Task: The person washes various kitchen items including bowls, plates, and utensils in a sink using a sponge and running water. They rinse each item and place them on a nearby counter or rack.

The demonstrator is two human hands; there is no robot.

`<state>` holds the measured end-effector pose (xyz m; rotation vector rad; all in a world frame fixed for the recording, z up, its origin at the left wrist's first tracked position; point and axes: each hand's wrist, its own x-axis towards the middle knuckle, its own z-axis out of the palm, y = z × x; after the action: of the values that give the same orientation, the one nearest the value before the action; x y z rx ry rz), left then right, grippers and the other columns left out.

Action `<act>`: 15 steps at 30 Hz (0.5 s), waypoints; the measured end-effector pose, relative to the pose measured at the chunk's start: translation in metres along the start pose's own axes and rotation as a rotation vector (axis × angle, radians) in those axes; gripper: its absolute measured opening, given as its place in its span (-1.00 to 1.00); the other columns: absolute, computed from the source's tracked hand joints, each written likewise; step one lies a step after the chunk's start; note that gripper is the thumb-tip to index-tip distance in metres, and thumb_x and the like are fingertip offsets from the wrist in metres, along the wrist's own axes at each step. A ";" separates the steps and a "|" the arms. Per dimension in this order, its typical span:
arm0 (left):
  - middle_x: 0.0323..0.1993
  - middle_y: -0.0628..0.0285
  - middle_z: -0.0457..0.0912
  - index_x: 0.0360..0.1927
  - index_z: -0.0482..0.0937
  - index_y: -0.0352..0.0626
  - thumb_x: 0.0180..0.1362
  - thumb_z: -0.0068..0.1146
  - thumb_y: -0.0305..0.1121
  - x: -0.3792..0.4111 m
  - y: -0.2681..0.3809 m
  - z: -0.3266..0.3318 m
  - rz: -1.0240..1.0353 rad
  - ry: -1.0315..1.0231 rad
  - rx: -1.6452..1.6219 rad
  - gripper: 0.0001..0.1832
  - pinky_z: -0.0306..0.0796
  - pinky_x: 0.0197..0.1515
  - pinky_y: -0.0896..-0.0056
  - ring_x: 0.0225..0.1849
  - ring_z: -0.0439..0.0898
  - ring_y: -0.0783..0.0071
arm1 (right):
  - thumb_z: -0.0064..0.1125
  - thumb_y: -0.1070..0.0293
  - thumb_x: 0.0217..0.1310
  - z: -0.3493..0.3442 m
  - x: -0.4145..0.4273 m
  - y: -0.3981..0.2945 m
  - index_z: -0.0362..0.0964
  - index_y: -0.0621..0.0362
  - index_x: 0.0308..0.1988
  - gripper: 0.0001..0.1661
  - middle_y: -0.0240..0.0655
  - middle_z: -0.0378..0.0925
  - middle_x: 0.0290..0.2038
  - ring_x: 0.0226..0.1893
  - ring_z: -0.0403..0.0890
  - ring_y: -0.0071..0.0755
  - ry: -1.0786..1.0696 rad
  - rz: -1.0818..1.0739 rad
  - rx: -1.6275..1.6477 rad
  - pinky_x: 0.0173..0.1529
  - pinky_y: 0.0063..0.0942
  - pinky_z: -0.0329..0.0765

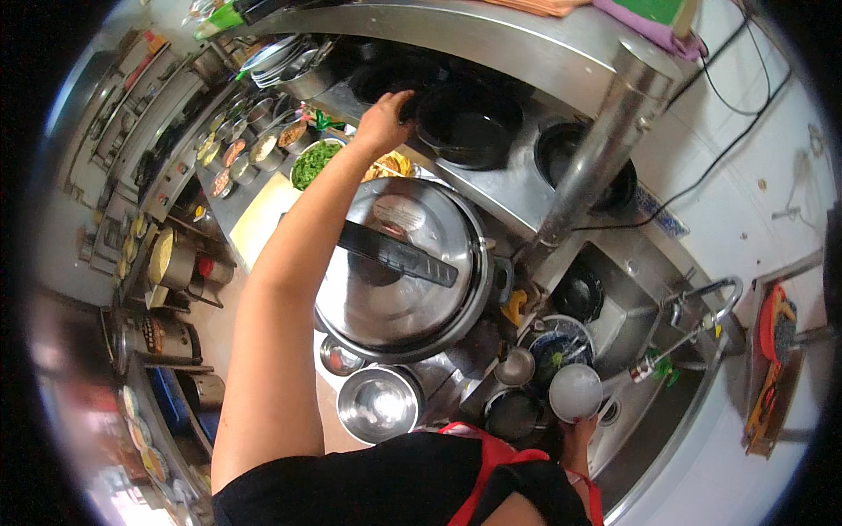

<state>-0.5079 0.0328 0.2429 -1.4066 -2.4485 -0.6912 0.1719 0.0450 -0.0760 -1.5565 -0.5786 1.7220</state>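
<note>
My left hand (388, 121) reaches across the counter to a raised steel shelf. Its fingers curl around the edge of a black pot (470, 128) there; the exact grip is partly lost in the dark. Low on the right, my right hand (580, 434) holds a whitish round bowl (575, 393) from below, beside the sink (631, 421). Close to that bowl is the spray head of a tap (641, 371). Under my left forearm stands a large steel pressure cooker (401, 315), its lid on and its black handle bar (398, 253) crossing the top.
A thick steel pipe (598, 144) rises between shelf and sink. Another black pot (559, 158) sits behind it. Chopped greens (316, 161) and a yellow cutting board (266, 214) lie left. A steel bowl (379, 404) is near my body; a used pan (561, 345) stands by the sink.
</note>
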 end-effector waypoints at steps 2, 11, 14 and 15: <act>-0.02 0.07 0.48 0.11 0.41 0.01 -0.10 0.23 -0.41 -0.004 -0.004 -0.006 0.117 0.183 -0.038 -0.41 0.39 0.03 0.22 -0.01 0.49 0.08 | -0.08 0.62 0.03 0.007 0.007 0.004 0.09 0.09 0.20 -0.32 -0.10 0.26 0.11 0.02 0.42 0.11 0.006 -0.023 0.043 -0.08 0.06 0.53; -0.05 0.03 0.55 0.07 0.43 -0.27 0.20 -0.05 -0.56 -0.145 0.186 -0.073 0.290 0.155 -0.660 -0.67 0.47 0.03 0.40 -0.04 0.56 0.39 | -0.16 0.59 -0.14 0.003 0.005 -0.013 0.19 0.09 0.14 -0.30 -0.21 0.44 -0.09 -0.18 0.56 -0.17 0.040 -0.176 -0.094 -0.33 -0.16 0.64; -0.05 0.13 0.58 -0.03 0.51 -0.23 0.08 0.05 -0.60 -0.216 0.261 -0.039 0.425 -0.157 -0.641 -0.67 0.43 -0.03 0.37 -0.05 0.56 0.32 | -0.13 0.57 -0.13 0.003 0.001 -0.008 0.18 0.04 0.14 -0.29 -0.26 0.45 -0.08 -0.24 0.58 -0.22 0.020 -0.093 -0.178 -0.44 -0.26 0.64; -0.05 0.13 0.57 -0.02 0.50 -0.19 0.04 0.10 -0.58 -0.240 0.285 -0.019 0.401 -0.317 -0.636 -0.63 0.42 -0.01 0.34 -0.04 0.56 0.26 | -0.13 0.58 -0.13 0.004 -0.002 -0.011 0.18 0.03 0.15 -0.29 -0.27 0.45 -0.07 -0.24 0.58 -0.23 0.047 -0.050 -0.195 -0.43 -0.27 0.64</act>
<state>-0.1408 -0.0344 0.2385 -2.3124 -2.1154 -1.2929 0.1702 0.0508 -0.0662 -1.6980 -0.7742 1.6267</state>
